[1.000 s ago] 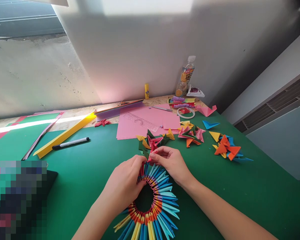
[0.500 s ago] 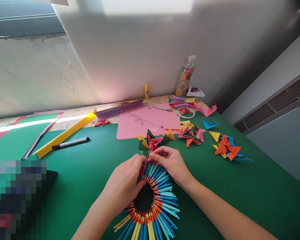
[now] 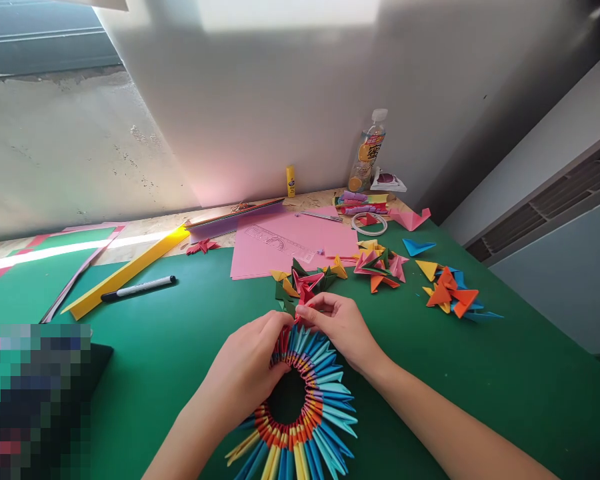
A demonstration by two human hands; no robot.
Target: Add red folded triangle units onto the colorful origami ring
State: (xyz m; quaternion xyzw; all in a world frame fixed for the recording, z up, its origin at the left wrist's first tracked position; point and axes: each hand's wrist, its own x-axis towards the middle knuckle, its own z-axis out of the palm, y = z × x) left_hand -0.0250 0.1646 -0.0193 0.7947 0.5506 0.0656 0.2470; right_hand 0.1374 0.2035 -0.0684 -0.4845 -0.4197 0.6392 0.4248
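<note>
A ring of folded paper pieces [image 3: 325,400], blue, light blue, yellow, orange and red, lies on the green table mat in front of me. My left hand [image 3: 253,360] grips its upper left side, thumb at the inner hole and fingers over the outer edge. At the top of the ring, my right hand [image 3: 337,327] pinches a red folded paper piece [image 3: 301,312] between thumb and fingertips. The piece touches or nearly touches the ring there; the exact contact is hidden by my fingers. Just beyond lies a pile of green, yellow and pink folded pieces [image 3: 325,275].
More folded-paper piles [image 3: 380,263] and an orange, blue and yellow heap [image 3: 450,293] lie to the right. Behind are pink sheets [image 3: 250,257], a tape roll [image 3: 369,225], a bottle [image 3: 367,157] and a glue stick [image 3: 291,181]. A marker [image 3: 140,289] and a yellow strip [image 3: 125,272] lie left.
Both hands keep nearly the same hold on the ring and the red piece. The whole view has shifted slightly, so background things appear a little further left.
</note>
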